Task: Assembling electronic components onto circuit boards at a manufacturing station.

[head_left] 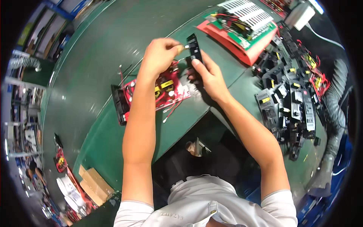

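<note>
My right hand (211,77) grips a narrow black plastic panel (194,49) with small cut-outs, held tilted above the bench. Close to the panel's left face, my left hand (160,56) pinches its fingertips together on a small pale piece, perhaps a wire connector; its exact kind is too small to make out. Below both hands lies a red circuit board (166,92) with yellow-wrapped parts, loose red and white leads, and a black end panel (120,104) at its left. My left forearm hides part of that board.
A green circuit board (244,41) with a white slotted cover (247,15) rests on a red-orange pad (230,43) at the far right. Many black plastic panels (291,102) are heaped on the right beside a grey flexible duct (336,87). Cardboard (94,183) lies at the near left.
</note>
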`<state>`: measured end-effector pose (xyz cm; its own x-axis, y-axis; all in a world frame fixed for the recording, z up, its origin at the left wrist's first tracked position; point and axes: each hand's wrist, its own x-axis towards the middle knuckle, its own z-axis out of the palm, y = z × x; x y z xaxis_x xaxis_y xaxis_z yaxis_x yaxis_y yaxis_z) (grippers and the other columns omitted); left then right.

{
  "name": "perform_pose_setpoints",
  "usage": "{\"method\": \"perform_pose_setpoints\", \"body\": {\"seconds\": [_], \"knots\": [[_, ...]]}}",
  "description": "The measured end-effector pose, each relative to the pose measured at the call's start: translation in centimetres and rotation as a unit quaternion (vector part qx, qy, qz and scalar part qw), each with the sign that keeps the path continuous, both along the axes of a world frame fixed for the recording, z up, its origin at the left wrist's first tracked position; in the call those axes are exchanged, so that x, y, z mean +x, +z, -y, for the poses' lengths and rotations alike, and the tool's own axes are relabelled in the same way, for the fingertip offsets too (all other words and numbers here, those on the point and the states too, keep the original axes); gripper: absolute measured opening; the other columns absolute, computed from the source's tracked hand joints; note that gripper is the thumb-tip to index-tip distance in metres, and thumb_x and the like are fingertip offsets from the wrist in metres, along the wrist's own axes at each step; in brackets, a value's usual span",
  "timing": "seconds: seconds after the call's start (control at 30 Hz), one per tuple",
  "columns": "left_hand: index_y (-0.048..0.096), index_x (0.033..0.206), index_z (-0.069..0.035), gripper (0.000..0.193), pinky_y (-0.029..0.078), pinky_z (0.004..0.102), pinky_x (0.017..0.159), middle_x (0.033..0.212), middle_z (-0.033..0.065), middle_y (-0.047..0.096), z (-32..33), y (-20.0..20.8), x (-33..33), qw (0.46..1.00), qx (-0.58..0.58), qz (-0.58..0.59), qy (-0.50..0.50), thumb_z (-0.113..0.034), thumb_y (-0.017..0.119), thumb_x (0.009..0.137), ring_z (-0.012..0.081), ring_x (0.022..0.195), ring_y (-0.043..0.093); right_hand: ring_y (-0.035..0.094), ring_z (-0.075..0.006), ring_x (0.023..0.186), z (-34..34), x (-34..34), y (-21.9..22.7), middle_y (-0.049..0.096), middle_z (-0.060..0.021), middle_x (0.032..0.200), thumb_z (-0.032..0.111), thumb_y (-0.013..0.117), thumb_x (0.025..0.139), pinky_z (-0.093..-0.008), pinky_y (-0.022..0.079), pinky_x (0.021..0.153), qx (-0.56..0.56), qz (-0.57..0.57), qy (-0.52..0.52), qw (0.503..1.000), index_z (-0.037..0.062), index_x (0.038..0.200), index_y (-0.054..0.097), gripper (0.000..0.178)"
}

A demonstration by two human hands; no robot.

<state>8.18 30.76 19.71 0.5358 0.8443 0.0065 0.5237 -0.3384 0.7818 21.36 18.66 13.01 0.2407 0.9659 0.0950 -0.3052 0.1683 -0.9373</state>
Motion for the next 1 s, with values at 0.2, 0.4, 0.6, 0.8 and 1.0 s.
{"method": "perform_pose_setpoints", "body": {"seconds": [0.2, 0.4, 0.6, 0.8, 1.0], "knots": [[0.065, 0.121, -0.005, 0.046, 0.051, 0.0371, 0.087, 0.113, 0.0145, 0.068, 0.0, 6.6, -8.5, 0.985, 0.139, 0.006, 0.099, -0.032, 0.069, 0.083, 0.0252, 0.099, 0.066, 0.063, -0.0155, 0.09, -0.6, -0.4, -0.7, 0.058, -0.005, 0.109, 0.019, 0.053, 0.101, -0.0275, 0.053, 0.077, 0.016, -0.008, -0.026, 1.0, 0.0029, 0.139, 0.044, 0.042], [0.062, 0.126, -0.003, 0.043, 0.047, 0.0308, 0.082, 0.102, 0.0092, 0.068, -3.6, 4.1, -14.9, 0.971, 0.077, -0.142, 0.177, -0.024, 0.065, 0.089, 0.0155, 0.087, 0.059, 0.064, -0.0148, 0.088, -0.5, 0.0, -0.6, 0.06, -0.0058, 0.108, 0.021, 0.053, 0.101, -0.0273, 0.054, 0.074, 0.012, 0.006, -0.042, 0.999, 0.0024, 0.13, 0.049, 0.035], [0.062, 0.126, -0.009, 0.048, 0.047, 0.0439, 0.097, 0.127, 0.0158, 0.058, -4.1, 0.0, -15.2, 0.932, 0.137, -0.325, 0.081, -0.014, 0.07, 0.078, 0.0354, 0.113, 0.059, 0.062, -0.0136, 0.086, -0.6, -0.3, -0.9, 0.057, -0.0034, 0.103, 0.021, 0.054, 0.1, -0.0268, 0.054, 0.073, 0.02, -0.007, -0.04, 0.999, 0.0043, 0.138, 0.044, 0.043], [0.045, 0.14, -0.011, 0.074, 0.049, 0.0431, 0.094, 0.135, 0.0169, 0.048, -0.9, 0.1, -13.6, 0.925, 0.19, -0.314, 0.098, -0.006, 0.074, 0.072, 0.0372, 0.115, 0.057, 0.06, -0.0128, 0.085, -0.6, -0.4, -0.4, 0.055, -0.0039, 0.103, 0.02, 0.055, 0.099, -0.0265, 0.052, 0.073, 0.033, 0.0, -0.032, 0.999, 0.0038, 0.143, 0.04, 0.049], [0.037, 0.144, -0.015, 0.075, 0.047, 0.0478, 0.096, 0.132, 0.0215, 0.047, -2.6, 0.7, -15.2, 0.913, 0.199, -0.339, 0.112, 0.006, 0.057, 0.074, 0.0429, 0.118, 0.053, 0.06, -0.0124, 0.085, -0.8, -0.6, -0.8, 0.054, -0.0035, 0.105, 0.021, 0.055, 0.099, -0.0263, 0.052, 0.072, 0.029, 0.005, -0.028, 0.999, 0.0043, 0.143, 0.04, 0.049]]}}
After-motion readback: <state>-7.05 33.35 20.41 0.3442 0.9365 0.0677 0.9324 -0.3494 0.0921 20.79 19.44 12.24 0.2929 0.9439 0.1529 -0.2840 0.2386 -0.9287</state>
